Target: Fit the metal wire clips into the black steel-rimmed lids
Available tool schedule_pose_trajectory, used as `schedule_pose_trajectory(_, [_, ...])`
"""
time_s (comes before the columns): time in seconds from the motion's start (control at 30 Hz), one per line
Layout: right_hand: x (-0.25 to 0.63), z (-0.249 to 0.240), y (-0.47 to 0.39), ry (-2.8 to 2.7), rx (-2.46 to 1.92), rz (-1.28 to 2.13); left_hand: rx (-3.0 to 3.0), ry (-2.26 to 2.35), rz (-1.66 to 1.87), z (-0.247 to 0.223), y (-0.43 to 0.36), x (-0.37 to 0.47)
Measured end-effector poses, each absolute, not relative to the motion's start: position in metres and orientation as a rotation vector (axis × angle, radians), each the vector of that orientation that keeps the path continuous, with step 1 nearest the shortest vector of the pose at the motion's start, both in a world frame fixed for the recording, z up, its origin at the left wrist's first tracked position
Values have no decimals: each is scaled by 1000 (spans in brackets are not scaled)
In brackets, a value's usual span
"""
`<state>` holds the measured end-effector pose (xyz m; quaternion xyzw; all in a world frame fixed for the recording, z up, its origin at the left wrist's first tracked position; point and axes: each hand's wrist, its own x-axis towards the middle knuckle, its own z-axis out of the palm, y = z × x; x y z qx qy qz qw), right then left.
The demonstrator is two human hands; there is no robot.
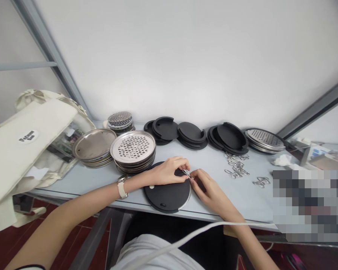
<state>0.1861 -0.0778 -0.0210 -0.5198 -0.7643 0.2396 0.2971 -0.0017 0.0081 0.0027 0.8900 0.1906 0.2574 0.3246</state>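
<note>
Both hands are closed around a small bent metal wire clip (187, 173) at the right edge of a round black disc (167, 197). My left hand (173, 170) reaches across the disc and pinches the clip from the left. My right hand (207, 187) has its thumb and fingertips on the clip's lower end. A thin silver rim shows along the disc's right side, and a small dark slot lies near its front. More wire clips (236, 165) are heaped loosely to the right, with a few others (261, 182) beyond them.
Stacked round metal grater plates (133, 146) and plain metal discs (95, 144) stand on the left. Black round covers (192, 133) are piled along the wall, with grater plates (266, 139) at far right. A cream bag (45, 123) overhangs the left end. A white cable (191, 238) crosses in front.
</note>
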Motion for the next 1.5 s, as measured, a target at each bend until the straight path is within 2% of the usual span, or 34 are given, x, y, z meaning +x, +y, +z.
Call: schedule_pose_trajectory(1.5, [185, -21, -78, -2054, -1380, 563, 2326, 484, 646, 4, 8, -3])
